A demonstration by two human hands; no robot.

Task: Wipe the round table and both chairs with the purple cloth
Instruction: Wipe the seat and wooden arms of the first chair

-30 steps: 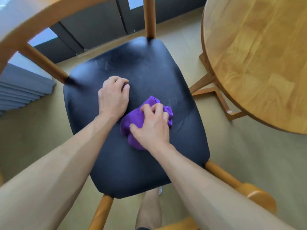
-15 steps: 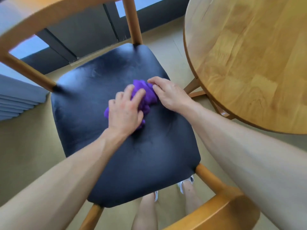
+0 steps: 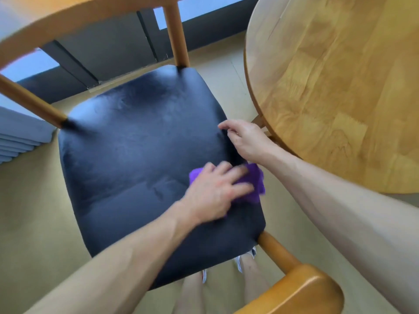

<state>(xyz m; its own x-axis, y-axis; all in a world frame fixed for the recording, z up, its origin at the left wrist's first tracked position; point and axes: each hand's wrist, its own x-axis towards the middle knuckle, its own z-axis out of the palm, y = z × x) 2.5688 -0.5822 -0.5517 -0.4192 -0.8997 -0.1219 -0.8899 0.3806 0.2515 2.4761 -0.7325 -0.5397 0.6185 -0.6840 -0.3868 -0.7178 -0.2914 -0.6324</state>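
Beige flooring (image 3: 34, 223) runs under everything, with dark window framing (image 3: 108, 53) along the far side. Near the right front edge of the black padded seat (image 3: 136, 166) lies the purple cloth (image 3: 256, 182), bunched up, its far end hanging slightly past the seat's right edge. On top of it the left hand (image 3: 215, 193) lies flat, fingers spread and nearly straight, pressing the cloth onto the seat; that hand is blurred. Just beyond it, the right hand (image 3: 246, 139) rests at the seat's right edge, fingers loosely bent and holding nothing, apart from the cloth by a small gap. Both bare forearms reach in from the bottom of the view. That seat belongs to a wooden chair (image 3: 176, 35) whose curved back rail arcs across the top, two round spindles meeting the cushion's rear corners. To the right stands the round counter (image 3: 340, 87), light wood, its rim close beside the chair. Another rounded wooden piece (image 3: 306, 288) shows at the lower right, and bare legs (image 3: 251, 275) show below the seat
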